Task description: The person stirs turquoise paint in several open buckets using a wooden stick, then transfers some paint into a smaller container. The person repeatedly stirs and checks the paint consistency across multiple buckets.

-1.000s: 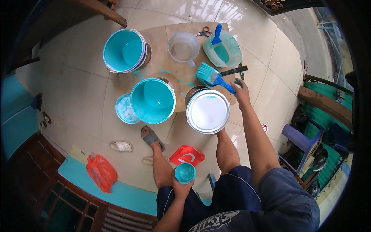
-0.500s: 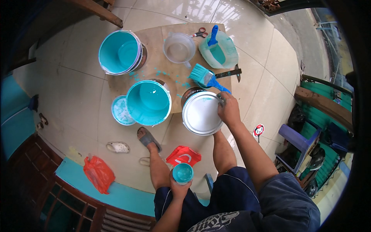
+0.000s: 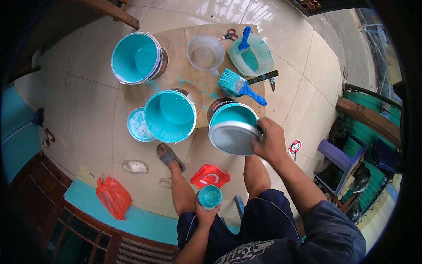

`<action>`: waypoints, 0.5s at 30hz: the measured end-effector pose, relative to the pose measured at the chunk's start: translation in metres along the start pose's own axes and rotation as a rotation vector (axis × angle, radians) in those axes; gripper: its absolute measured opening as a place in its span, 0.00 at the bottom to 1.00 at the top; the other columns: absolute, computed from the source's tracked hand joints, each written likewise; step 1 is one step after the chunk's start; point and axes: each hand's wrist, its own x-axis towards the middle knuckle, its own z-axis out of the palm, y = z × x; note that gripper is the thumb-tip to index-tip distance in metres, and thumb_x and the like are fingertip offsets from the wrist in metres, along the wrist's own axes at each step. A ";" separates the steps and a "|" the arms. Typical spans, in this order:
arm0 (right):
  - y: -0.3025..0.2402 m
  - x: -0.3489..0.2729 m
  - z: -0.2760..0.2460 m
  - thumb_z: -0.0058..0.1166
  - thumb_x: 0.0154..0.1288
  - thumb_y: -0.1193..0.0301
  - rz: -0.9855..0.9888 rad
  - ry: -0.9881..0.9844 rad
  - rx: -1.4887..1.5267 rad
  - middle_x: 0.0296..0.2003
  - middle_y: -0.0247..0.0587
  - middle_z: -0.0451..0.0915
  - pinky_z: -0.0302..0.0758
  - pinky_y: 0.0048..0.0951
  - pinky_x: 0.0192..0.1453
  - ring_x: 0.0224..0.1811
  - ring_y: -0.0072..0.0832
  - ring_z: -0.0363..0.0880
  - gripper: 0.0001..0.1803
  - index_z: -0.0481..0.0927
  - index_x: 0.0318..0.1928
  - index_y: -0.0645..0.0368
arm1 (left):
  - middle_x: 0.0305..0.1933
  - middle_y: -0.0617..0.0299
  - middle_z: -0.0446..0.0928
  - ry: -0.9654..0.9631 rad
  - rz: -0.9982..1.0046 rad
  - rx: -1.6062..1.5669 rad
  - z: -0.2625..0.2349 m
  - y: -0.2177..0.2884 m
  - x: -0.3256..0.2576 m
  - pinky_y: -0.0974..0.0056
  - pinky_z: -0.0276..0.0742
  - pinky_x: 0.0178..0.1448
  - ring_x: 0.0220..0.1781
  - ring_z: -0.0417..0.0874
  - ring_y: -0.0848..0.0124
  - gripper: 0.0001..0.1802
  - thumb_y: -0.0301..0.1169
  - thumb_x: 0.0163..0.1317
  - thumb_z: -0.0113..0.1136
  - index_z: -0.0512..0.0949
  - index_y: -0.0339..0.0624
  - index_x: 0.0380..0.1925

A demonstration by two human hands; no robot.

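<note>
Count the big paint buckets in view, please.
3: the upper-left bucket, the middle bucket, and the right bucket, whose lid the right hand holds tilted. The picture's dark edges could hide others.

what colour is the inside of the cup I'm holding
The cup is turquoise inside; see head view.

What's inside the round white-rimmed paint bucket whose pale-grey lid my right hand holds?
Turquoise paint shows toward the far side; the tilted lid hides the near part.

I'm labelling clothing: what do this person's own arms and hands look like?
The left hand and right hand are ungloved, and both forearms are bare. The right sleeve is short and dark blue-grey; the left sleeve is out of view.
</note>
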 end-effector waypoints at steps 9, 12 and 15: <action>-0.031 -0.075 0.000 0.61 0.33 0.82 -0.310 0.077 0.059 0.31 0.46 0.76 0.75 0.39 0.31 0.31 0.44 0.78 0.20 0.76 0.34 0.62 | 0.56 0.50 0.74 -0.013 -0.027 0.026 -0.005 0.000 0.000 0.56 0.74 0.63 0.59 0.78 0.57 0.47 0.24 0.39 0.80 0.65 0.39 0.62; -0.033 -0.084 -0.003 0.62 0.34 0.83 -0.341 0.052 0.090 0.30 0.46 0.78 0.73 0.37 0.28 0.27 0.42 0.77 0.18 0.76 0.32 0.62 | 0.56 0.50 0.74 -0.010 -0.021 0.005 -0.006 0.002 0.002 0.56 0.74 0.62 0.59 0.78 0.57 0.47 0.24 0.38 0.80 0.65 0.39 0.61; -0.041 -0.086 -0.018 0.62 0.33 0.83 -0.330 -0.004 0.126 0.29 0.47 0.77 0.74 0.37 0.29 0.27 0.43 0.77 0.18 0.76 0.32 0.62 | 0.56 0.51 0.74 0.013 -0.009 0.004 -0.007 0.003 0.003 0.56 0.74 0.62 0.59 0.78 0.56 0.47 0.24 0.38 0.80 0.66 0.39 0.61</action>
